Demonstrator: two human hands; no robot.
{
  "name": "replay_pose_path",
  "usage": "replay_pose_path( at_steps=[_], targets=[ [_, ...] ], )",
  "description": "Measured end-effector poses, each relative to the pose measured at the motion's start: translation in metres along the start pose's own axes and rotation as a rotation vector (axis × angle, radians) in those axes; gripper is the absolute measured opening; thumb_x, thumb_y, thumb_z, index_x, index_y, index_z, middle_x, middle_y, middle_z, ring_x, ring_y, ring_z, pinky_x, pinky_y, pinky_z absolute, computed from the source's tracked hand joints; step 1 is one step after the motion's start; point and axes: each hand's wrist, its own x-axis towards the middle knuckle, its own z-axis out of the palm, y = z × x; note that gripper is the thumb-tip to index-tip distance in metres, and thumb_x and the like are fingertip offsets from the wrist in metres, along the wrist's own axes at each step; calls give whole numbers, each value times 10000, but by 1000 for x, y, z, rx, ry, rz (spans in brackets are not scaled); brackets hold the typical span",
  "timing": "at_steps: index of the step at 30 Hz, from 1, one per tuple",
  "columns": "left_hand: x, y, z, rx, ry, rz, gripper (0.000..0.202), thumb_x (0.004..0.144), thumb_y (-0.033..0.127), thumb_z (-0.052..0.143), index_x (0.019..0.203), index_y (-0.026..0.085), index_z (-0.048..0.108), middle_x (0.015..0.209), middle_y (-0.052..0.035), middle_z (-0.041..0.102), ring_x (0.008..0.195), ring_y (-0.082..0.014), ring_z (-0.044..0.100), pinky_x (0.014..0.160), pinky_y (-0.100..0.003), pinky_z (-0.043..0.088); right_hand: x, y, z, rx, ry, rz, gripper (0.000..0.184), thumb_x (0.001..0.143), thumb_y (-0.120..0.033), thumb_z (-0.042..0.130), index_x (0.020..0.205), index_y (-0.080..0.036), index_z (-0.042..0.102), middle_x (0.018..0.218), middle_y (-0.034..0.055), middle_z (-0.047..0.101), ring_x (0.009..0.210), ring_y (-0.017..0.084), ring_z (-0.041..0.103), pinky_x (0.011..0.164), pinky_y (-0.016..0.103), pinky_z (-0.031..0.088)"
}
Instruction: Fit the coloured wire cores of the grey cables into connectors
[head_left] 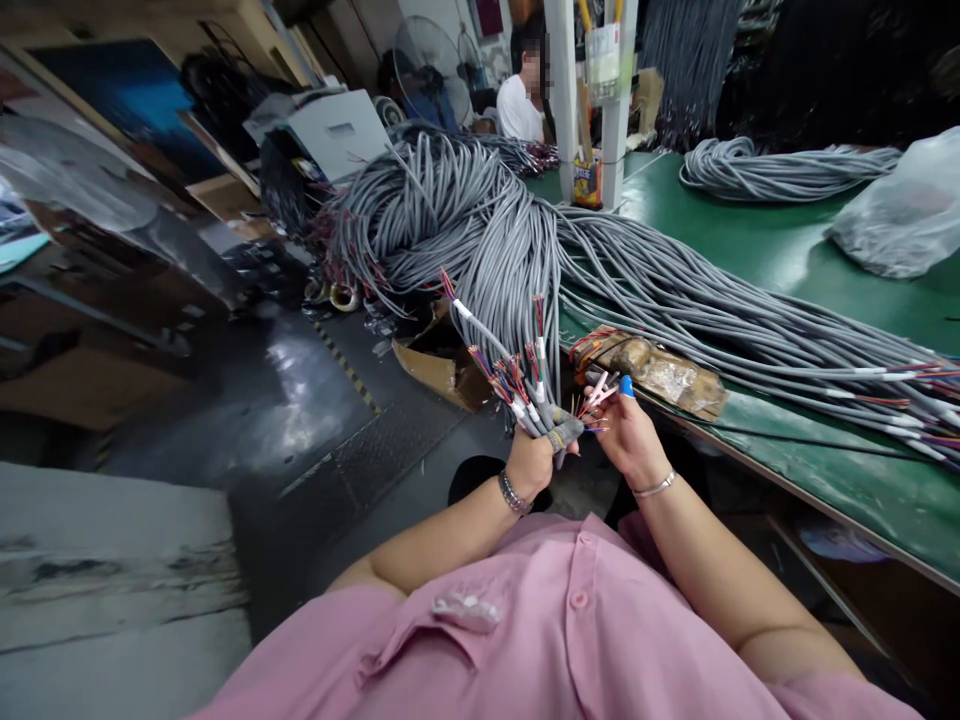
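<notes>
My left hand is closed around the ends of several grey cables. Their stripped ends fan out above the fist, with red, blue and brown wires and white bands. A grey cover with yellow stripes sits at the thumb of that hand. Close by on the right, my right hand has its fingers pinched on a small pale pink forked piece, whose exact kind I cannot make out. A blue cap covers one fingertip. Thin loose wires spread between the two hands.
Long grey cables lie along the green table, with a coil and plastic bag farther back. A taped cardboard piece is at the table edge. An open carton stands below. A person sits behind.
</notes>
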Motion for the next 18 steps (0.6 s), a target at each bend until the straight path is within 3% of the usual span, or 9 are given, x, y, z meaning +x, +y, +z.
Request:
replay_pose_path(
  at_steps=[9, 18],
  targets=[
    [3, -3, 2, 63, -8, 22, 288, 698, 381, 729, 593, 145, 601, 498, 4, 577, 394, -67, 448, 412, -213, 323, 6, 3, 1, 57, -32, 48, 306, 784, -506, 676, 785, -203, 639, 823, 29, 708, 610, 140, 595, 558, 280, 495],
    [5, -2, 3, 76, -20, 29, 288, 687, 351, 737, 562, 147, 576, 493, 2, 571, 444, -86, 499, 447, -216, 364, 11, 8, 2, 134, 33, 33, 348, 711, -519, 749, 793, -195, 654, 765, 5, 702, 604, 122, 593, 586, 259, 512]
  ],
)
